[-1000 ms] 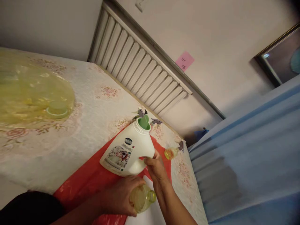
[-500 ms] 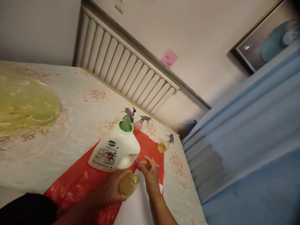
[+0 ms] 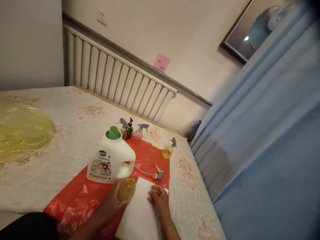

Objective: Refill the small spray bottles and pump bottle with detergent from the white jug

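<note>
Glossy red plastic sheet [image 3: 147,158]

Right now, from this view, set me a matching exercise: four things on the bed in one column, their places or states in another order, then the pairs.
Things:
1. white jug
2. small open bottle
3. loose spray head
4. right hand

Places or states:
A. lying on the red sheet, tube attached
B. held in the left hand
C. resting on the white pad, fingers curled
D. standing upright, green cap on

Pairs: 1-D, 2-B, 3-A, 4-C
</note>
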### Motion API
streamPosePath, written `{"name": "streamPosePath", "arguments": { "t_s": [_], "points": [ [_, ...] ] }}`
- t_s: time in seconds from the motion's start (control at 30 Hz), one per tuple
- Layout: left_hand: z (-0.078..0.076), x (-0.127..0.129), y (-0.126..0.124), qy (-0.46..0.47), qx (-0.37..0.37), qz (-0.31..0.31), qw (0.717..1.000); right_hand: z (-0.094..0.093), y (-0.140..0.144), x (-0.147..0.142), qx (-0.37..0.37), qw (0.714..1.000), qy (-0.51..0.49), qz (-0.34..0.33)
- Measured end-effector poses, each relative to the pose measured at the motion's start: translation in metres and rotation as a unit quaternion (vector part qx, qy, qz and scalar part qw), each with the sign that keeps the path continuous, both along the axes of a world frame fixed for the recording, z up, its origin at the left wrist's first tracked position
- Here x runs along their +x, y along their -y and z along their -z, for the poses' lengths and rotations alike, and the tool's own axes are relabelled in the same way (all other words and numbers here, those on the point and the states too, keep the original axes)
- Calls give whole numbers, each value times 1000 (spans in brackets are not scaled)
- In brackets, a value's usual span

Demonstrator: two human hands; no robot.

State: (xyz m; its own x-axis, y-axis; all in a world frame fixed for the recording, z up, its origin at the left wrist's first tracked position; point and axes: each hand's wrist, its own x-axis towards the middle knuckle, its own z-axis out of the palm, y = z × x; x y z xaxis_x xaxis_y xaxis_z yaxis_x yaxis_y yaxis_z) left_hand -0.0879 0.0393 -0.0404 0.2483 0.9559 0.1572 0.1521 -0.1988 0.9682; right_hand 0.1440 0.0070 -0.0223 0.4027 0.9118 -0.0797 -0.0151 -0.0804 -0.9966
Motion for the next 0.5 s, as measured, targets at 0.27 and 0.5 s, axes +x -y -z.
{"name": "streamPosePath", "arguments": {
  "t_s": [0.27, 0.5],
  "points": [
    [-6, 5, 5, -36, 12, -28, 999, 2, -25, 39, -24, 997, 37, 69],
    [-3, 6, 5, -61, 20, -24, 998, -13, -46, 58, 4, 974, 212, 84]
  ]
}}
